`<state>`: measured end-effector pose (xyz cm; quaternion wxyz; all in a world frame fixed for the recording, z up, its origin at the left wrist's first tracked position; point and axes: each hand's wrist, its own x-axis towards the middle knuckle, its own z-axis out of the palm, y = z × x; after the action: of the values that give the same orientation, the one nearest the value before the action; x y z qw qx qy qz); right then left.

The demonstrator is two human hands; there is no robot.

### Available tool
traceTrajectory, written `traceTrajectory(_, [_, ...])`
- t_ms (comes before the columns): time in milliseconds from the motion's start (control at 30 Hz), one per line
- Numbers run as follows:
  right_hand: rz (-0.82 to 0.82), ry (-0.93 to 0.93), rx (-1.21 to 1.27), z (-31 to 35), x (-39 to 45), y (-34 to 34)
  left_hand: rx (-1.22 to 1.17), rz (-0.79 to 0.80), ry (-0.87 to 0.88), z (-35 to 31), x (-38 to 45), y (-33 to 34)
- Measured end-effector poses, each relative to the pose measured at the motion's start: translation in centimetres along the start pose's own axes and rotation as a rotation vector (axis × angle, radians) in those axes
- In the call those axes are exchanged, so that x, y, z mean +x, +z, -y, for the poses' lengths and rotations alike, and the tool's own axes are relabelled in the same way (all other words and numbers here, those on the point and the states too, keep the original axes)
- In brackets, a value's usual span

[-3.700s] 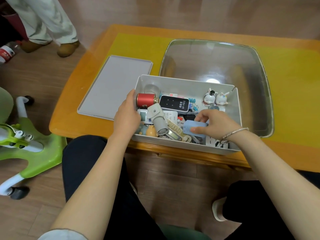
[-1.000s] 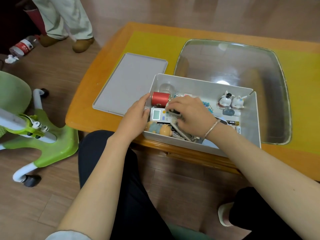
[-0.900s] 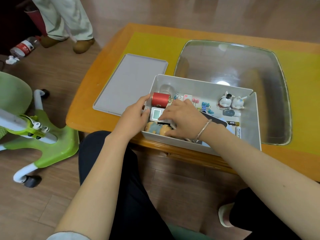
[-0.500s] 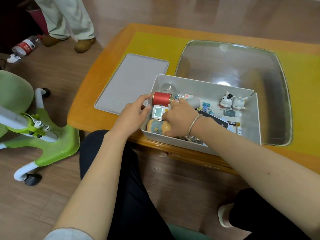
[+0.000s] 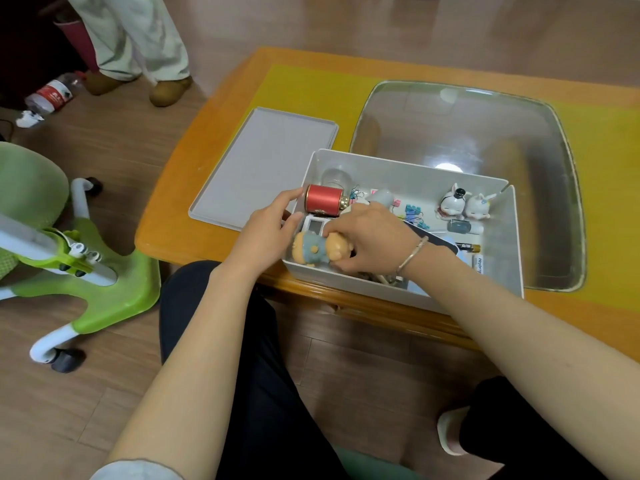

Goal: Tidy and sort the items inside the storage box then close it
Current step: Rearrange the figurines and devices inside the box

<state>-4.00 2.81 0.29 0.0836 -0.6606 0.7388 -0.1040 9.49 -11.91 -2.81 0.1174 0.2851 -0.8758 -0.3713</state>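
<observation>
A: The wooden floor showed all around an orange table (image 5: 214, 98), and the white storage box (image 5: 512, 271) stood near its lower edge, in the middle of the frame. Its grey lid (image 5: 263, 161) lay flat just to the left, so the box was not closed yet.

B: And the hands?

A: The right hand (image 5: 370, 237) had its fingers curled around a small doll figure (image 5: 308, 251) in the lower left corner of the box. The left hand (image 5: 266, 230) rested on the left wall, with straight fingers reaching toward a red cylinder (image 5: 323, 200).

B: What could go wrong?

A: I think the doll could knock the cylinder, which lay on its side and may roll. Also the two rabbit figurines (image 5: 465, 204) at the upper right seemed fragile, if a moved thing pushed them.
</observation>
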Motion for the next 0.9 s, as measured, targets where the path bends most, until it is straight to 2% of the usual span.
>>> traceTrajectory(100, [-0.138,0.041,0.123,-1.4,-2.3,-1.8,0.01,-0.04,0.017,-0.5,0.4,-0.1])
traceTrajectory(200, [-0.311,0.137,0.179,-3.6,-5.1,-3.4,0.151,-0.139,0.008,-1.6,1.3,0.1])
traceTrajectory(267, [-0.401,0.235,0.203,-5.4,-6.8,-4.2,0.205,-0.222,0.074,-3.0,1.7,0.6])
traceTrajectory(333, [-0.428,0.363,0.215,-7.2,-8.2,-4.6,0.192,-0.237,0.193,-4.7,2.3,1.5])
traceTrajectory(433, [-0.463,0.536,0.275,-9.7,-9.8,-4.4,0.205,-0.061,0.315,-7.3,3.6,3.8])
traceTrajectory(567, [-0.522,0.629,0.433,-10.9,-10.4,-3.2,0.329,0.167,0.276,-9.2,5.7,6.5])
traceTrajectory(767, [-0.595,0.648,0.539,-11.3,-10.6,-2.1,0.605,0.276,0.207,-10.0,8.0,7.8])
traceTrajectory(900, [-0.615,0.663,0.536,-11.6,-10.8,-1.8,0.527,0.302,0.235,-10.2,8.3,8.0])
